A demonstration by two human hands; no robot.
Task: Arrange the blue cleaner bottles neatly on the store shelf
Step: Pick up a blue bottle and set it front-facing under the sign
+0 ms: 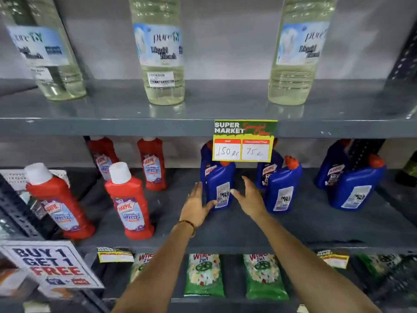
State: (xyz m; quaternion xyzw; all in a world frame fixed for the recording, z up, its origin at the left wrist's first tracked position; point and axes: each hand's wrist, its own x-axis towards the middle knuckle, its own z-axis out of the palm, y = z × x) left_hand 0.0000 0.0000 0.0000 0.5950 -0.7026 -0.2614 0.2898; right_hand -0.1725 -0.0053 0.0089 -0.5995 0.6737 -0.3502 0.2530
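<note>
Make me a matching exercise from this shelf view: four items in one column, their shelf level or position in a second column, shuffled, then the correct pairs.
Items:
1. clear bottles
2. red bottles
3. blue bottle
4. green packets

Places:
A. between the two open hands
B. bottom shelf
C. top shelf
D. middle shelf, left side

Pairs: 1-C, 2-D, 3-A, 4-B. The left hand and right hand flank the blue bottle; neither has closed on it.
</note>
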